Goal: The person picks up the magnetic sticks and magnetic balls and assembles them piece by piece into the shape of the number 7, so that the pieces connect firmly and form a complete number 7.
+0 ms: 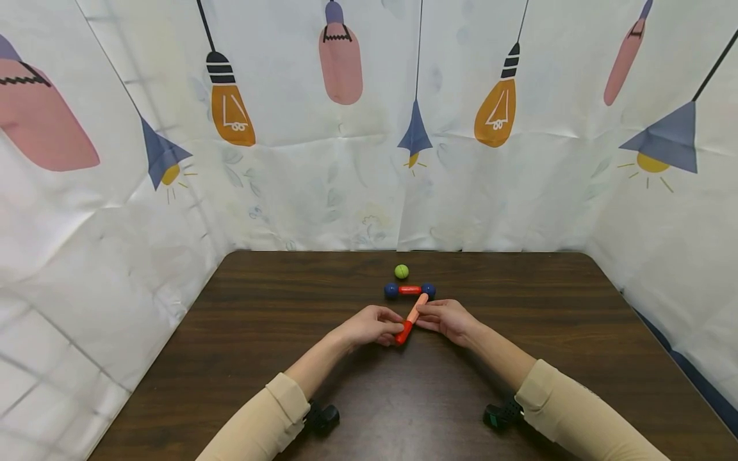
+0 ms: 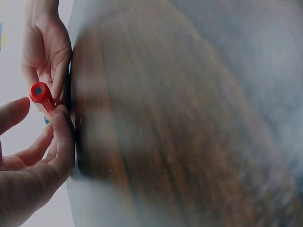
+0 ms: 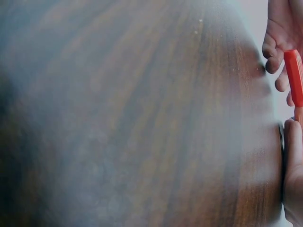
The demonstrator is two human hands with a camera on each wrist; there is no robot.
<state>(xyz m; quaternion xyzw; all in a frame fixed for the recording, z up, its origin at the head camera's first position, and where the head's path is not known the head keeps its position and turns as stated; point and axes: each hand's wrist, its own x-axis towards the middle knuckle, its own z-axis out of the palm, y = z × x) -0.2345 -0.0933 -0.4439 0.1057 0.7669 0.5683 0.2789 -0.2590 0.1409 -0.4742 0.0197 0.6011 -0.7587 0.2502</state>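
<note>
A two-part stick (image 1: 415, 312), salmon on its upper length and red on its lower end, slants between the two hands above the dark table. My right hand (image 1: 446, 319) pinches the salmon part between thumb and fingers. Beside the red end is my left hand (image 1: 375, 325), its fingers loosely bent. In the left wrist view, a gap separates the left thumb (image 2: 14, 113) from the ribbed red end (image 2: 41, 93), which faces that camera. The right wrist view catches the red part (image 3: 294, 78) at its edge, near both hands.
Behind the hands lies a toy dumbbell (image 1: 410, 290) with blue ball ends and a red bar. Farther back sits a small green ball (image 1: 401, 271). A printed white curtain (image 1: 369, 192) encloses the wooden table (image 1: 277, 288) at the back and sides.
</note>
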